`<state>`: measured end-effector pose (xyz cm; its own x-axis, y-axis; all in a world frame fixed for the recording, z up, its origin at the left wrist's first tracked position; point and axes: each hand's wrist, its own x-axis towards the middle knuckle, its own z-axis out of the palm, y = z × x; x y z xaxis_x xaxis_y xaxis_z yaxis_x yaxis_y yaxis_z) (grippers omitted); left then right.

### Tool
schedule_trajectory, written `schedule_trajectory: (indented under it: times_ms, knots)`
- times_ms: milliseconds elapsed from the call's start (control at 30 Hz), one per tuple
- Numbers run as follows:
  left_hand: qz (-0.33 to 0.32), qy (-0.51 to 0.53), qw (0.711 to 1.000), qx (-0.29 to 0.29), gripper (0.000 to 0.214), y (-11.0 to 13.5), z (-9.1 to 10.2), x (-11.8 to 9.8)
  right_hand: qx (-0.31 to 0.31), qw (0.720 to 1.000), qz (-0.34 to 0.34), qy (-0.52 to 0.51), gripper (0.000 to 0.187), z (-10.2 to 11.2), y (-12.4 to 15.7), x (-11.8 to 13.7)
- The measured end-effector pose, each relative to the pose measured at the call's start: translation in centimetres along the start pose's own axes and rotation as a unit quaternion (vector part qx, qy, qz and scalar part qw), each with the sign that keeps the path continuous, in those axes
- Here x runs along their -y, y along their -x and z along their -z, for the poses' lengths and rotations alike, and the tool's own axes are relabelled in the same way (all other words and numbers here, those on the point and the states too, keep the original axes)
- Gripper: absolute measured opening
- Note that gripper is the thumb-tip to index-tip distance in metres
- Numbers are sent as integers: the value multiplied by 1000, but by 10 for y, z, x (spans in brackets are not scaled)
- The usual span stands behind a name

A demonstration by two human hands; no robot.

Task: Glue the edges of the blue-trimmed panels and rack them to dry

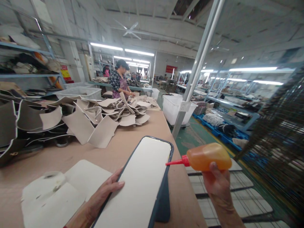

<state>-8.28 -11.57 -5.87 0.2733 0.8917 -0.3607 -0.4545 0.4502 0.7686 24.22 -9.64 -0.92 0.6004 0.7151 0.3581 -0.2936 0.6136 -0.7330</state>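
Note:
My right hand [217, 185] is closed around an orange squeeze bottle [209, 156] with a red nozzle. The nozzle tip touches the right edge of a long cream panel [140, 180] with a dark blue border. My left hand [104, 191] rests on the panel's left edge, thumb laid flat across the cream face, steadying it. The panel lies on the brown worktable [133, 139], partly over a dark piece under its lower right side.
Flat cream cut pieces [59, 193] lie at my left. A heap of curved cream and dark pieces [95, 117] covers the table's far left. A person [120, 80] works at the far end. A metal post [199, 63], white bin [177, 109] and wire rack [280, 136] stand to the right.

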Motion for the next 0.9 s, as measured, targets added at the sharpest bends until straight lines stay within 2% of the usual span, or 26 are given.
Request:
schedule_trajectory:
  times_ms: [167,300,500,667,900]
  knots:
    - [-11,-8,1000,-6,88,1,-4,-5,0,1000,-3,-1,38,0,6,0]
    - [-23,3,1000,17,87,-4,-5,-5,9,1000,-8,6,38,0,11,0]
    - [-30,-15,999,21,89,-5,-11,-11,0,1000,-24,-1,42,0,16,0]
    - [-31,-29,998,53,88,-11,-9,-13,6,1000,-27,-1,44,-2,20,2]
    - [-45,-45,997,39,85,-18,-8,-12,4,1000,-23,11,41,-10,24,7]
